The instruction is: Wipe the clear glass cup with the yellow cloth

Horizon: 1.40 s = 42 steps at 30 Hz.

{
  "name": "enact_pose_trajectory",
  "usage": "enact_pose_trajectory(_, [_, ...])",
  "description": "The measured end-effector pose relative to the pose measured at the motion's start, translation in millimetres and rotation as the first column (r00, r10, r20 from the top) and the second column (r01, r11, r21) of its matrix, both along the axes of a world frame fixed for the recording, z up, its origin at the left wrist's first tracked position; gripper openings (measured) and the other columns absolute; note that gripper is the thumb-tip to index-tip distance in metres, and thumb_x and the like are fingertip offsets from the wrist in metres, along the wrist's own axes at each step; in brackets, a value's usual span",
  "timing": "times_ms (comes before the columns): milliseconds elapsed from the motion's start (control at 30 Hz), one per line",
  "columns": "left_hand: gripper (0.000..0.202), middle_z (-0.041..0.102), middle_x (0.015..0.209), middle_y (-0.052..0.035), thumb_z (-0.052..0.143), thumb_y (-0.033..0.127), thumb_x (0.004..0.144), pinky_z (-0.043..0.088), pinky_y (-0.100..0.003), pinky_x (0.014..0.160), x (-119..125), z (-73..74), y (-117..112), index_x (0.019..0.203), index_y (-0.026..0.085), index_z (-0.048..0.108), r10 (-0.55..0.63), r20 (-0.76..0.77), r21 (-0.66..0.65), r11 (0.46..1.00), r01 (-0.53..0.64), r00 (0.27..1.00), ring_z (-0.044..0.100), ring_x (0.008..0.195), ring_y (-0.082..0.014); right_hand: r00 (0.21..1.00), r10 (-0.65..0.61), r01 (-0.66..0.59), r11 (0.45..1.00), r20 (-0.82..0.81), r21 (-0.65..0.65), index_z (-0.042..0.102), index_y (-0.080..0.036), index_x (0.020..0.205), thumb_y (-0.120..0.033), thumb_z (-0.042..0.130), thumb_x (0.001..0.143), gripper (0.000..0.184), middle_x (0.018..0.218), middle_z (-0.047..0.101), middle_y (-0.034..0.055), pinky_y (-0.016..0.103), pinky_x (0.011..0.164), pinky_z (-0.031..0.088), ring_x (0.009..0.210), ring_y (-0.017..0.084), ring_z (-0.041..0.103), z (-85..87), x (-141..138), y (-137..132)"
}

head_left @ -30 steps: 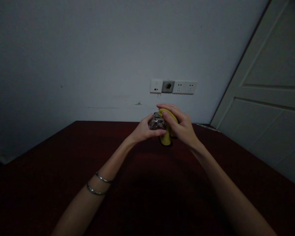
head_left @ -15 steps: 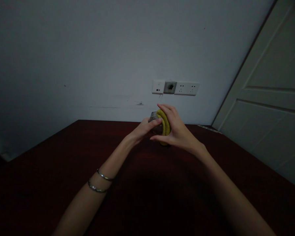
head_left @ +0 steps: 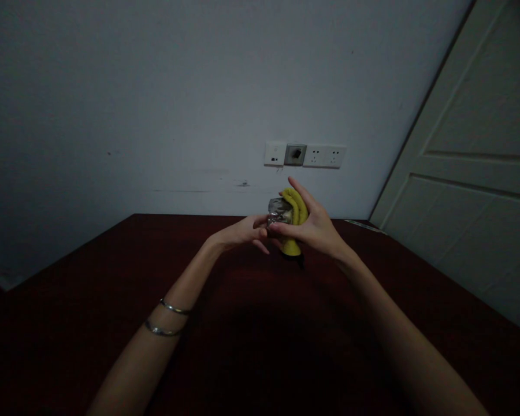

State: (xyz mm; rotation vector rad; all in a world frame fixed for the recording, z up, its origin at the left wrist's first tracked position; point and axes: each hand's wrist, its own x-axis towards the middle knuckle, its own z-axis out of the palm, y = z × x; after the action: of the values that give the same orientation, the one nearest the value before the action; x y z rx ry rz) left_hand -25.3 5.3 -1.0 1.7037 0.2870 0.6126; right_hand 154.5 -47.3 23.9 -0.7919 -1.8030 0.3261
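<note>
In the head view, a yellow cloth point(head_left: 302, 209) is folded against a clear, shiny glass point(head_left: 279, 208), held above the table. My right hand point(head_left: 319, 230) wraps the cloth from the right, its thumb lying across the glass and its index finger stretched upward. A lower fold of the cloth hangs below the thumb, with a dark edge at its bottom. At the left side of the glass is my left hand point(head_left: 241, 232), its fingers apart; whether the fingertips touch the glass I cannot tell. Two silver bangles point(head_left: 167, 320) circle the left forearm.
A dark red table point(head_left: 177, 277) spreads beneath both arms and meets a pale wall point(head_left: 156, 104) at the back. Wall sockets and switches point(head_left: 305, 155) sit above the table's far edge. On the right stands a white panelled door point(head_left: 468, 156).
My left hand has loosened from the glass and shifted left, fingers spreading. The right thumb now lies over the glass, and more of the glass and the lower cloth shows.
</note>
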Motion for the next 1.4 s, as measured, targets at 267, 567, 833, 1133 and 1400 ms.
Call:
enact_pose_trajectory(267, [0.113, 0.036, 0.141, -0.0153, 0.086, 0.027, 0.045, 0.035, -0.050, 0.103, 14, 4.2, -6, 0.140, 0.027, 0.026, 0.233, 0.233, 0.291, 0.910, -0.296, 0.944, 0.040, 0.127, -0.0332, 0.965, 0.085, -0.167, 0.928, -0.249, -0.333, 0.051, -0.017, 0.122, -0.042, 0.071, 0.068, 0.063, 0.107, 0.064, 0.0120, 0.040, 0.079, 0.055, 0.091, 0.024, 0.064, 6.3, -7, 8])
enact_pose_trajectory(567, [0.089, 0.048, 0.126, -0.0138, 0.084, 0.037, 0.049, 0.032, -0.050, 0.104, 12, -2.6, 1, 0.125, 0.018, 0.042, 0.353, 0.273, 0.408, 0.800, -0.440, 0.895, 0.044, 0.121, -0.0309, 0.968, 0.144, -0.206, 0.923, -0.206, -0.325, 0.058, -0.018, 0.096, -0.050, 0.058, 0.079, 0.037, 0.083, 0.065, 0.0072, 0.032, 0.064, 0.055, 0.070, 0.018, 0.063, 4.1, -10, 10])
enact_pose_trajectory(833, [0.074, 0.056, 0.108, -0.0101, 0.082, 0.043, 0.049, 0.042, -0.045, 0.093, 12, 6.8, -3, 0.110, 0.016, 0.049, 0.457, 0.269, 0.456, 0.715, -0.530, 0.848, 0.053, 0.104, -0.0281, 0.977, 0.007, -0.025, 0.997, -0.215, -0.079, 0.049, -0.028, 0.126, -0.057, 0.044, 0.086, 0.050, 0.133, 0.052, 0.0067, 0.048, 0.108, 0.032, 0.125, 0.023, 0.046, -4.5, -16, 15])
enact_pose_trajectory(1133, [0.080, 0.059, 0.102, -0.0091, 0.083, 0.049, 0.044, 0.045, -0.041, 0.087, 17, 10.0, -9, 0.109, 0.016, 0.049, 0.363, 0.305, 0.373, 0.805, -0.461, 0.880, 0.056, 0.098, -0.0260, 0.996, 0.082, -0.071, 0.963, -0.031, 0.262, 0.063, -0.032, 0.112, -0.039, 0.045, 0.091, 0.028, 0.126, 0.059, 0.0000, 0.047, 0.109, 0.032, 0.125, 0.019, 0.046, 6.3, -9, -2])
enact_pose_trajectory(1400, [0.074, 0.059, 0.103, -0.0092, 0.082, 0.041, 0.050, 0.048, -0.040, 0.084, 21, 8.5, -18, 0.111, 0.015, 0.047, 0.414, 0.283, 0.404, 0.766, -0.499, 0.865, 0.059, 0.093, -0.0239, 0.986, 0.064, -0.033, 0.981, -0.155, 0.194, 0.067, -0.029, 0.103, -0.036, 0.048, 0.090, 0.025, 0.114, 0.066, 0.0021, 0.044, 0.102, 0.042, 0.111, 0.019, 0.058, 6.4, -8, 5])
